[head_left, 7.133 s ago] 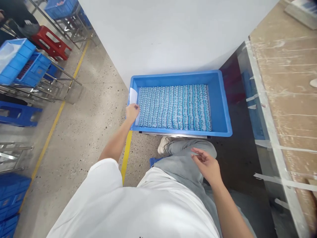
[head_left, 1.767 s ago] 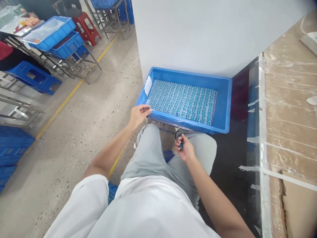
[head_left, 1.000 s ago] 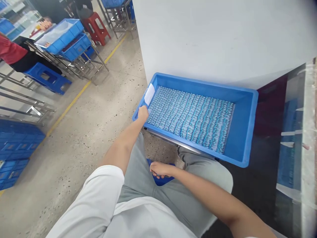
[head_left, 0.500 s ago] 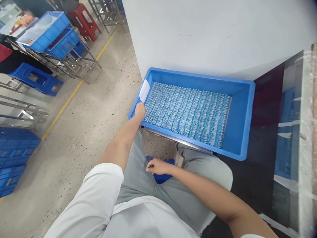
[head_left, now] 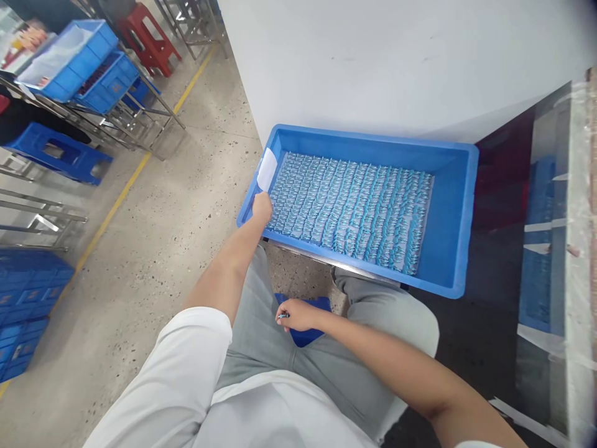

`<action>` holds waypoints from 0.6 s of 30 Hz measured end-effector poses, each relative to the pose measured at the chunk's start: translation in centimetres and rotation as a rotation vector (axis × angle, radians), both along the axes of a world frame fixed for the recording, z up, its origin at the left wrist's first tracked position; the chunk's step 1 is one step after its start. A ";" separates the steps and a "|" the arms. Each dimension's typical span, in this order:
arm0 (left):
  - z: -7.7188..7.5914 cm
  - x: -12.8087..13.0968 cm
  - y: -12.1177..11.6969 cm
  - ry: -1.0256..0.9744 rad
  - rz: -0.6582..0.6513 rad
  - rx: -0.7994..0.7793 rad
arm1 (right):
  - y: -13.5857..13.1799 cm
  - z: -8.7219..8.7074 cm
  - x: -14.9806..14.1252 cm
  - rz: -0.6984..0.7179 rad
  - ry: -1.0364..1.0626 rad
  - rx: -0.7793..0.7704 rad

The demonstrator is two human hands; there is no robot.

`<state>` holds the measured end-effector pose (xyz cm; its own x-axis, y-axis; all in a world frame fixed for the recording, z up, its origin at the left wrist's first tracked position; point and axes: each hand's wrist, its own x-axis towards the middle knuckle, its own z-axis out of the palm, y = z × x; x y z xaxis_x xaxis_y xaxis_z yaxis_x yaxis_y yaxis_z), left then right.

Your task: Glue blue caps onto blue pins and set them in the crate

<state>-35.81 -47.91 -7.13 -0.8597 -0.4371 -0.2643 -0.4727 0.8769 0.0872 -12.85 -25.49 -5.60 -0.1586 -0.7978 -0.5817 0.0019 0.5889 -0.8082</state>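
Observation:
A blue plastic bin (head_left: 448, 211) stands in front of me, its floor lined with many close rows of small teal and silvery pieces (head_left: 349, 208). My left hand (head_left: 262, 206) is closed at the bin's left end, just below a white paper label (head_left: 267, 170). Its fingertips are turned away, so what they grip is hidden. Between my thighs, my right hand (head_left: 298, 315) is closed with a small dark teal piece (head_left: 283, 315) pinched at its fingertips. The piece is too small to name.
Behind the bin rises a white panel (head_left: 373, 62). On the left, more blue crates (head_left: 32, 286), a blue stool (head_left: 60, 152), a red stool (head_left: 147, 40) and a metal-legged table with blue bins (head_left: 93, 59) stand along a yellow floor line. A pale-edged surface (head_left: 576, 249) runs along the right.
The view has shifted slightly. A small dark teal piece now shows at my right fingertips. My left hand stays at the bin's left end.

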 end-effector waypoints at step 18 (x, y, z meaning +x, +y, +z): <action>-0.9 -0.6 0.0 -0.066 0.012 0.024 | -0.2 -0.2 0.2 0.029 0.032 -0.004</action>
